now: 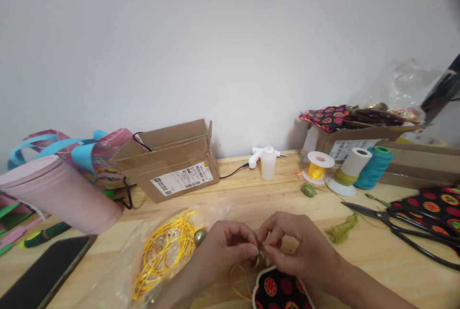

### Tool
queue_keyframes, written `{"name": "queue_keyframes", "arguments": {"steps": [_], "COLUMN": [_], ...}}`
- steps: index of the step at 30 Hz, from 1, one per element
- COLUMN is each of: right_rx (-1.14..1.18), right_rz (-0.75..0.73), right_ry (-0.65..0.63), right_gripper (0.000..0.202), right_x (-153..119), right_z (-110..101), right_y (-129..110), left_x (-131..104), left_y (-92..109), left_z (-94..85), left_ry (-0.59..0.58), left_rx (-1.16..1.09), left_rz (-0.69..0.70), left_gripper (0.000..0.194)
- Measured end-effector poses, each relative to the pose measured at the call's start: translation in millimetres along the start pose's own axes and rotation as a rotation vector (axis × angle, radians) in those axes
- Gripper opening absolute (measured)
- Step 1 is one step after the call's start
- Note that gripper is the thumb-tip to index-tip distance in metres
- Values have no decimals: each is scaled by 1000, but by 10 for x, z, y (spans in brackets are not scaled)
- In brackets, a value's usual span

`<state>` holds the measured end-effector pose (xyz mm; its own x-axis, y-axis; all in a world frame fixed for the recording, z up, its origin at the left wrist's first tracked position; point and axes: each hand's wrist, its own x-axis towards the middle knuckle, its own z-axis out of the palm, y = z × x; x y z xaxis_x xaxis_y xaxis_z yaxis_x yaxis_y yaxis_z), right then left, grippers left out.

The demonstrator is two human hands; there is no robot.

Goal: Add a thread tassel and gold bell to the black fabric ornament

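Observation:
At the bottom centre my left hand (233, 246) and my right hand (291, 242) meet, fingertips pinched around a small brass-coloured bell (259, 258). Just below them lies a dark fabric piece (282, 290) with red and orange flower patterns and a pale edge. A loop of yellow cord (239, 282) hangs beside it to the left. Exactly how the cord joins the bell is hidden by my fingers. Close by my left hand, a clear plastic bag (118, 261) holds tangled yellow cords (168, 246) and round metal bells.
Black scissors (390, 218), green thread tufts (341, 230) and patterned fabric (431, 206) lie right. Behind stand thread spools (373, 167), a bottle (268, 164) and open cardboard boxes (183, 155). A pink tumbler (68, 194) and a phone (43, 273) are left.

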<state>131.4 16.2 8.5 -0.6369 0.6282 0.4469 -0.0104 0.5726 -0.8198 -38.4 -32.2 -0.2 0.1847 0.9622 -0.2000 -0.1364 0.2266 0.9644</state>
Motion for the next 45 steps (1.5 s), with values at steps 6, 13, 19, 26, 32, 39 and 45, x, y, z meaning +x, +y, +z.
{"name": "queue_keyframes", "arguments": {"steps": [6,13,19,26,32,39,45], "right_rx": [315,408,224,-108,-110,-87,24], "right_rz": [455,550,409,236,278,390,481], "right_ry": [65,135,105,4,41,130,149], "right_gripper": [8,7,6,9,9,6,18], "right_x": [-12,7,-11,0,4,-25,-32], "right_z": [90,113,74,10,13,92,124], "right_y": [76,131,69,-2,0,89,97], "left_x": [22,22,51,51,39,30,-15], "left_y": [50,30,22,9,1,-9,-20], "left_z": [20,86,87,98,121,154,174], "left_ry": [139,218,235,187,210,296,369], "left_rx": [-29,-99,-110,-73,-27,233,480], "left_rz": [164,131,101,43,17,65,157], "left_gripper": [6,6,9,17,10,4,5]}}
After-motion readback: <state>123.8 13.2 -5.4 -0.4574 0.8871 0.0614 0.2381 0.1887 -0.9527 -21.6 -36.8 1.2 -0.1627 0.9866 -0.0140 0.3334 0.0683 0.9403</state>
